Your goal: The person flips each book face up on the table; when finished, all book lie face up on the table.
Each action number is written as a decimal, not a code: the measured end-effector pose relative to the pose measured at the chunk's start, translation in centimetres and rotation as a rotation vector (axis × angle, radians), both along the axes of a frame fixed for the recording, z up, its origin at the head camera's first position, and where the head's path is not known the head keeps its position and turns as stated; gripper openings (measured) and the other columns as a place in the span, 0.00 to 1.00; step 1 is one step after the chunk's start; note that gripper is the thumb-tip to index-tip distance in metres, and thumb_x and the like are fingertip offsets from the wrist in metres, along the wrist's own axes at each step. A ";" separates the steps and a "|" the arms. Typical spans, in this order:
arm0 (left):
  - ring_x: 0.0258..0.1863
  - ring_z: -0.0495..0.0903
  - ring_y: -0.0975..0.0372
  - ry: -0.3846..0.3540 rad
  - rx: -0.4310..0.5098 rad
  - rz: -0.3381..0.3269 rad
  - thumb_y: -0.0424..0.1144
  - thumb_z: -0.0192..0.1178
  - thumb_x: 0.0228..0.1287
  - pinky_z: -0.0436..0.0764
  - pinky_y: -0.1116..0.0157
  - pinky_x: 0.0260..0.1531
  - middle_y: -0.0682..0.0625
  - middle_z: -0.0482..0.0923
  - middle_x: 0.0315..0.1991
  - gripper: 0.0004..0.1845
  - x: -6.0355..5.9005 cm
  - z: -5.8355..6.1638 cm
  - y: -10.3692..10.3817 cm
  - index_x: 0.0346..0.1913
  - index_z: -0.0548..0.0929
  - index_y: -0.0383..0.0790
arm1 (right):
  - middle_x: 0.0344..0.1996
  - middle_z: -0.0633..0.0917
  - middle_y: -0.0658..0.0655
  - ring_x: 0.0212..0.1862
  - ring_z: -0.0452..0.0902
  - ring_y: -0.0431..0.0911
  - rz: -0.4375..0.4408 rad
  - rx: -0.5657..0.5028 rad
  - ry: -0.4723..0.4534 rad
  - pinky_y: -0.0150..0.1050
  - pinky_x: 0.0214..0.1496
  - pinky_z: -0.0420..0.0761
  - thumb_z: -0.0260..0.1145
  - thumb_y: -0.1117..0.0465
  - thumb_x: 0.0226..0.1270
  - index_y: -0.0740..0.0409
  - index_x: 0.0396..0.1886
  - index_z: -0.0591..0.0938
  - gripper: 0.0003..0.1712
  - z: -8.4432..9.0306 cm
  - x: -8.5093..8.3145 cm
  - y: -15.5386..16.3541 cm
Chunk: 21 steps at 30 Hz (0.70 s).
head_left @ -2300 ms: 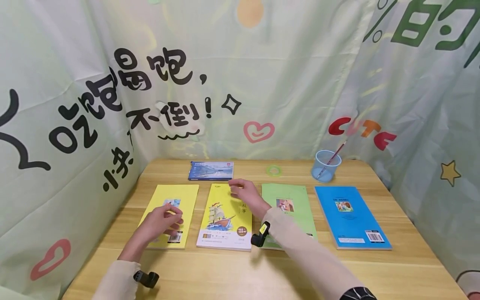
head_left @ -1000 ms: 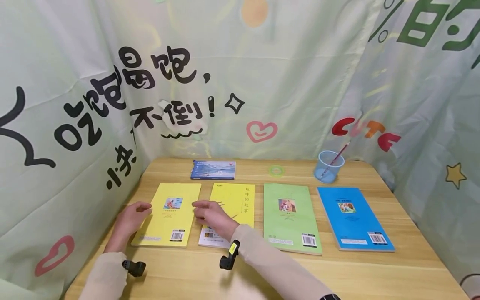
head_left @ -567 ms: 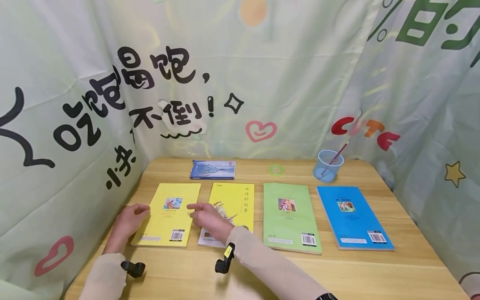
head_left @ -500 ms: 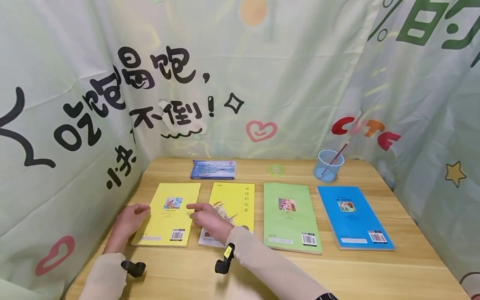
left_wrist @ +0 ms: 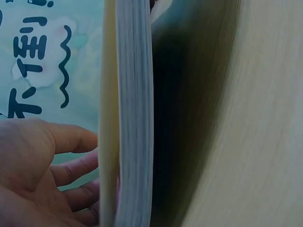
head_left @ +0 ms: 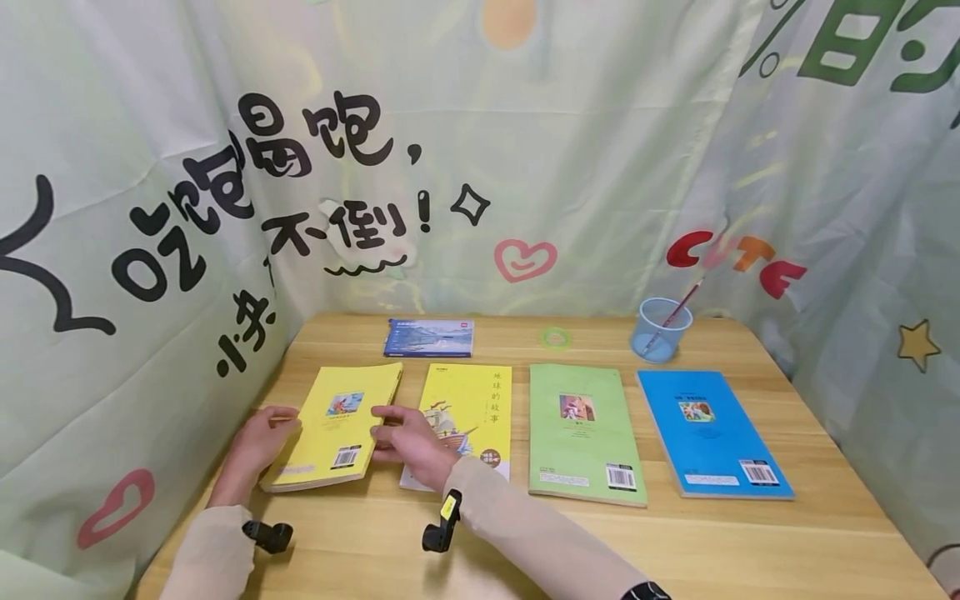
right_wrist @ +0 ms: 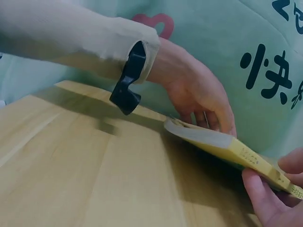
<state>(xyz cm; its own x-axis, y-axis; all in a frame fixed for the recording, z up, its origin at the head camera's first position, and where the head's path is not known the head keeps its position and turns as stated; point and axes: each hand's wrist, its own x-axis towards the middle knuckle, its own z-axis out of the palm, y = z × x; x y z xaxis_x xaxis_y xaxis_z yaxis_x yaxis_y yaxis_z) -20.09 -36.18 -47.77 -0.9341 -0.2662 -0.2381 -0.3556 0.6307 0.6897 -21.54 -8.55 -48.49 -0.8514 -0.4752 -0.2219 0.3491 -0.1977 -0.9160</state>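
The leftmost yellow book point(head_left: 337, 433), with a small picture and a barcode on its cover, is tilted, its right edge raised off the table. My right hand point(head_left: 416, 442) pinches that raised edge, thumb on one face and fingers on the other, as the right wrist view shows. At the lower left edge, my left hand point(head_left: 258, 442) touches the book with relaxed, slightly spread fingers point(left_wrist: 75, 168). The book's page edges point(left_wrist: 135, 113) face the left wrist camera; some fingertips are hidden behind it. A second yellow book point(head_left: 472, 400) with a ship lies partly under my right hand.
A green book point(head_left: 581, 442) and a blue book point(head_left: 712, 433) lie to the right on the wooden table point(head_left: 570, 550). Behind them are a flat blue box point(head_left: 429, 339), a green ring point(head_left: 556, 337) and a blue cup point(head_left: 660, 332) holding a pencil. Printed cloth walls surround the table.
My hands moved from over the two yellow books to the leftmost book's two sides. Since half a second ago, my right hand has gripped and raised its right edge.
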 end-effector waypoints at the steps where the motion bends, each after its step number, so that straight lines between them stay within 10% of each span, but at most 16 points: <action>1: 0.70 0.71 0.32 -0.004 0.007 0.003 0.48 0.52 0.85 0.76 0.36 0.68 0.22 0.66 0.74 0.31 -0.1 -0.1 -0.1 0.77 0.68 0.28 | 0.62 0.82 0.67 0.47 0.86 0.46 0.004 0.003 -0.005 0.40 0.54 0.93 0.65 0.70 0.77 0.67 0.76 0.75 0.30 0.0 0.0 0.1; 13: 0.75 0.65 0.36 -0.088 0.159 -0.031 0.55 0.46 0.87 0.68 0.35 0.77 0.23 0.60 0.79 0.42 -0.5 0.3 0.1 0.82 0.56 0.20 | 0.67 0.78 0.58 0.39 0.83 0.45 0.021 0.104 0.110 0.37 0.40 0.88 0.63 0.74 0.76 0.49 0.64 0.83 0.24 0.0 0.0 0.8; 21: 0.65 0.73 0.44 -0.054 0.235 -0.023 0.52 0.47 0.89 0.79 0.59 0.54 0.29 0.63 0.78 0.38 -0.4 0.3 0.3 0.86 0.54 0.31 | 0.59 0.82 0.58 0.36 0.80 0.44 -0.016 0.167 0.156 0.38 0.43 0.89 0.62 0.75 0.76 0.46 0.67 0.81 0.28 -0.1 0.2 1.2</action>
<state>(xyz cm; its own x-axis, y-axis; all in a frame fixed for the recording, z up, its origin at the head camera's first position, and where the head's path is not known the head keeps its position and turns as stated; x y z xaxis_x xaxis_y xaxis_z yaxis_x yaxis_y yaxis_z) -20.46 -35.85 -47.45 -0.9235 -0.1760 -0.3410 -0.3833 0.4639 0.7987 -21.31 -7.32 -48.58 -0.8887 -0.4293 -0.1609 0.1983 -0.0435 -0.9792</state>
